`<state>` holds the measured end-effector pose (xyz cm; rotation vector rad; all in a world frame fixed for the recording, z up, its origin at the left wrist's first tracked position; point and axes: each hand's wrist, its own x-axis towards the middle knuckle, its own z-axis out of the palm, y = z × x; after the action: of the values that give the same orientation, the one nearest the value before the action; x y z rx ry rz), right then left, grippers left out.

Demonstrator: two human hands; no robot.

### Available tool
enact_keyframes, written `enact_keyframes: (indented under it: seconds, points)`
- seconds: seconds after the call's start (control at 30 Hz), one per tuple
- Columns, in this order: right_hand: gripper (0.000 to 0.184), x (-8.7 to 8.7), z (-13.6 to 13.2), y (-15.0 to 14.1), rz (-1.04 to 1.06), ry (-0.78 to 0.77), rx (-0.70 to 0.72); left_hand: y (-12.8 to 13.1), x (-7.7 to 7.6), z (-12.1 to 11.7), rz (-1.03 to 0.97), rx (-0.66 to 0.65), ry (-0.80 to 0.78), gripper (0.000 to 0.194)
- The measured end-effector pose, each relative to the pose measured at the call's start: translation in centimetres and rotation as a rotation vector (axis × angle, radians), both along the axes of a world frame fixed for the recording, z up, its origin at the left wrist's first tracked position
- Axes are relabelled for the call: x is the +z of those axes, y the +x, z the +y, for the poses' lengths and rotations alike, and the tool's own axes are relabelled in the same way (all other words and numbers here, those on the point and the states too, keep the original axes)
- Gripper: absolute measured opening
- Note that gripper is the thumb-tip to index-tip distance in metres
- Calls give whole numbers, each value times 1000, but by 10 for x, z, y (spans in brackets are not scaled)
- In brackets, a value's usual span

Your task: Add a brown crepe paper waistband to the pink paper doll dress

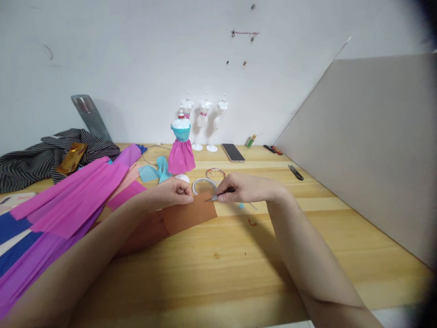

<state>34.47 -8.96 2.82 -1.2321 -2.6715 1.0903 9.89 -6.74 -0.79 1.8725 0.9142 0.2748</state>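
Observation:
My left hand is closed, pinching the top edge of a brown crepe paper sheet that lies on the wooden table. My right hand is closed on small scissors, whose blades meet the paper's upper right corner. A clear tape roll lies just behind the two hands. Behind it stands a small mannequin dressed in a teal top and pink paper skirt.
Pink, purple and blue crepe sheets cover the left side. Striped cloth, a metal flask, three bare white mannequins, a phone, black clippers and a grey board on the right surround the work spot.

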Motion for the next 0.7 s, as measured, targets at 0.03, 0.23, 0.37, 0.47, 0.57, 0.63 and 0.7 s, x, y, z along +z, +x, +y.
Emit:
enact_keyframes:
  seconds: [0.03, 0.23, 0.37, 0.47, 0.57, 0.63, 0.7]
  points:
    - [38, 0, 0, -1, 5, -1, 7, 0, 0, 0, -2, -1, -2, 20]
    - [33, -4, 3, -3, 54, -12, 42, 0, 1, 0, -8, -2, -2, 19]
    - [33, -4, 3, -3, 73, -16, 34, 0, 3, -1, 0, -6, 3, 19]
    - [35, -3, 3, -4, 62, -15, 20, 1, 3, -1, 0, -9, 5, 19]
    - [35, -3, 3, -4, 62, -10, 13, 0, 1, 0, -2, -16, -1, 19]
    - [34, -5, 3, -4, 67, -11, 10, 0, -1, 1, -7, -20, -5, 19]
    - [34, -6, 3, -4, 78, -20, 6, -1, -2, 1, -14, -21, -6, 18]
